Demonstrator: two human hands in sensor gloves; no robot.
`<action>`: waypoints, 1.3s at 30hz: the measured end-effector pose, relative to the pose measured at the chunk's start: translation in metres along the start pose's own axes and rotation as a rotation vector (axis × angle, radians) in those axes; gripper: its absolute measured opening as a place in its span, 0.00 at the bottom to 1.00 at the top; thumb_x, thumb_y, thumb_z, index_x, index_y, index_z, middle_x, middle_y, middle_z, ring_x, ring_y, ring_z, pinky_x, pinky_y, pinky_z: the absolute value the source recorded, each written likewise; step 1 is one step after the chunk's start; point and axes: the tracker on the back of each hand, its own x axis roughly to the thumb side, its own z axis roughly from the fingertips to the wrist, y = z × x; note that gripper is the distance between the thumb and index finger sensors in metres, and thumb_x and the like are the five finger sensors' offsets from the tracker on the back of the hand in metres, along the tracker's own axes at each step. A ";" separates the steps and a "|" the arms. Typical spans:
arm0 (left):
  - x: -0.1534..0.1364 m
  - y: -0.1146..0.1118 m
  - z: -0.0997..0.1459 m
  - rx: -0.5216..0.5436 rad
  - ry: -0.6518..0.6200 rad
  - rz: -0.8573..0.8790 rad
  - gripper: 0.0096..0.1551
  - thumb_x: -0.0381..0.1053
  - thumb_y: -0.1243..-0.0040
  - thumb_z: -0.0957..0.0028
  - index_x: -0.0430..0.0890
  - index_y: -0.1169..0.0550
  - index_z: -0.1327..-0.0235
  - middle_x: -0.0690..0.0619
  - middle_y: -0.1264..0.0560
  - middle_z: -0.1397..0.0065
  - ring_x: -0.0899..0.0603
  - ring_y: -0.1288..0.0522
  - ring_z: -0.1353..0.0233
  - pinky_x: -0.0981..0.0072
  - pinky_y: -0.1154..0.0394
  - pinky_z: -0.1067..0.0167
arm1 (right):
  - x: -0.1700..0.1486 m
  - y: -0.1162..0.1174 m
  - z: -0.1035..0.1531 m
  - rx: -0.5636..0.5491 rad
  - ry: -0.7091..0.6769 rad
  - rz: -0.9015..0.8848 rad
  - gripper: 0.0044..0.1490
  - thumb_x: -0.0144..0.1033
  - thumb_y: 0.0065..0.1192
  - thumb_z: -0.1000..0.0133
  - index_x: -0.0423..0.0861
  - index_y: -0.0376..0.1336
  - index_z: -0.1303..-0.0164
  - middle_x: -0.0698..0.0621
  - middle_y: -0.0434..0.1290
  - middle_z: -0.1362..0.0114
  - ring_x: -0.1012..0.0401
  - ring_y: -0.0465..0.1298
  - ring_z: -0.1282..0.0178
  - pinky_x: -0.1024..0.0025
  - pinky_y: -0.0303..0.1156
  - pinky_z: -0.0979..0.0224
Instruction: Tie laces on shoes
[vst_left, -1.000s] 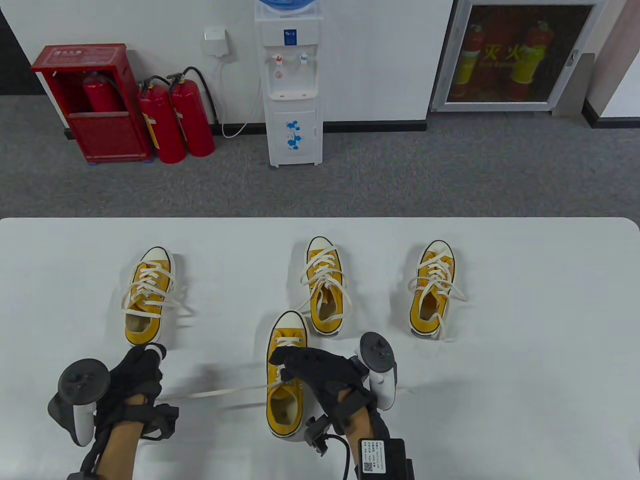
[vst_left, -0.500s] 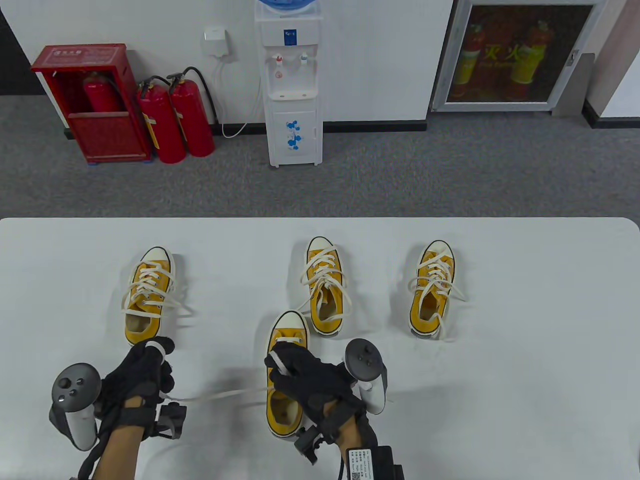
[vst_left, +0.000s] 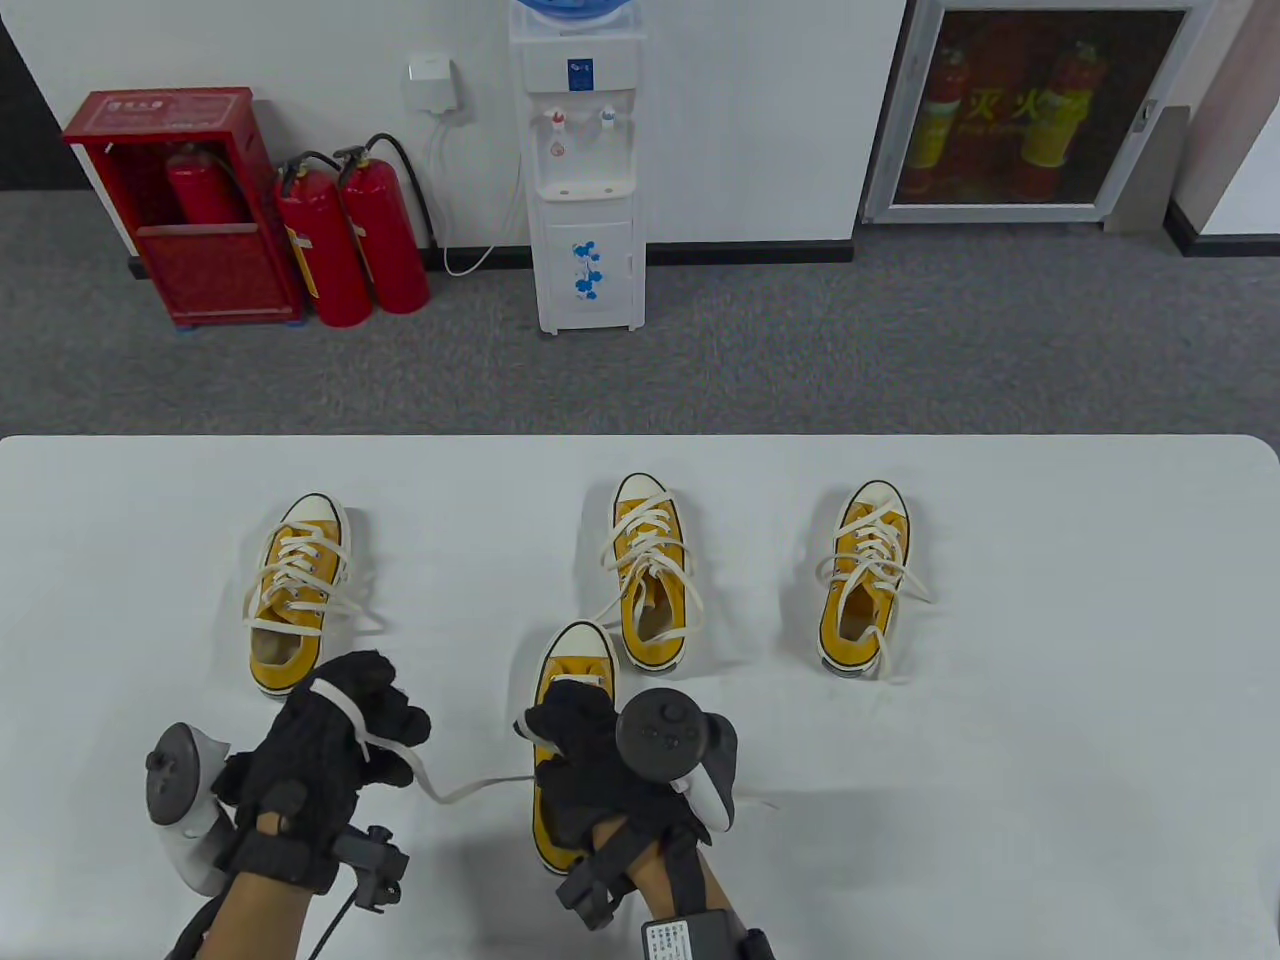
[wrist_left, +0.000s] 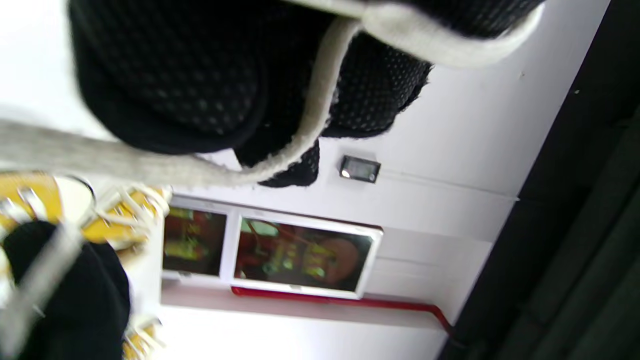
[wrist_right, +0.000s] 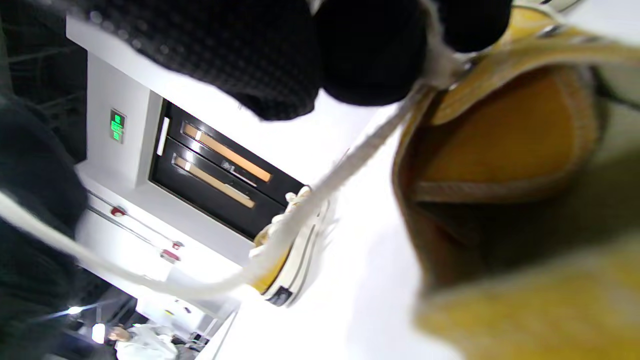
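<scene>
White counter (vst_left: 1050, 700) carrying four yellow shoes; nearest shoe (vst_left: 578, 655) at the front middle, under work. Right hand (vst_left: 580, 745) curled on the lacing at the tongue. Left hand (vst_left: 340, 740) off to the left, fingers wrapped round the lace (vst_left: 470, 790), slack between. Looks mid-knot, first crossing. Next: draw the lace taut, form a loop without losing the pinch.
</scene>
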 end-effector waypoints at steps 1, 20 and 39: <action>0.002 -0.004 0.000 -0.020 0.005 0.016 0.25 0.64 0.48 0.43 0.60 0.22 0.35 0.55 0.16 0.41 0.43 0.09 0.47 0.57 0.11 0.63 | 0.000 0.001 0.000 0.002 0.003 0.019 0.34 0.27 0.70 0.52 0.37 0.66 0.34 0.46 0.52 0.19 0.58 0.74 0.49 0.41 0.59 0.27; 0.006 -0.061 -0.035 -0.064 0.017 0.350 0.24 0.51 0.49 0.44 0.60 0.27 0.33 0.52 0.26 0.27 0.40 0.18 0.29 0.50 0.16 0.38 | 0.012 0.014 0.005 0.102 -0.108 0.240 0.26 0.21 0.67 0.53 0.46 0.76 0.45 0.51 0.60 0.23 0.56 0.72 0.47 0.39 0.53 0.25; -0.066 -0.022 -0.076 0.063 0.161 -0.244 0.25 0.45 0.44 0.46 0.58 0.24 0.34 0.50 0.25 0.29 0.37 0.19 0.29 0.43 0.20 0.36 | -0.022 -0.007 0.000 0.115 -0.014 -0.232 0.22 0.21 0.66 0.54 0.49 0.82 0.58 0.52 0.68 0.28 0.57 0.72 0.46 0.38 0.52 0.25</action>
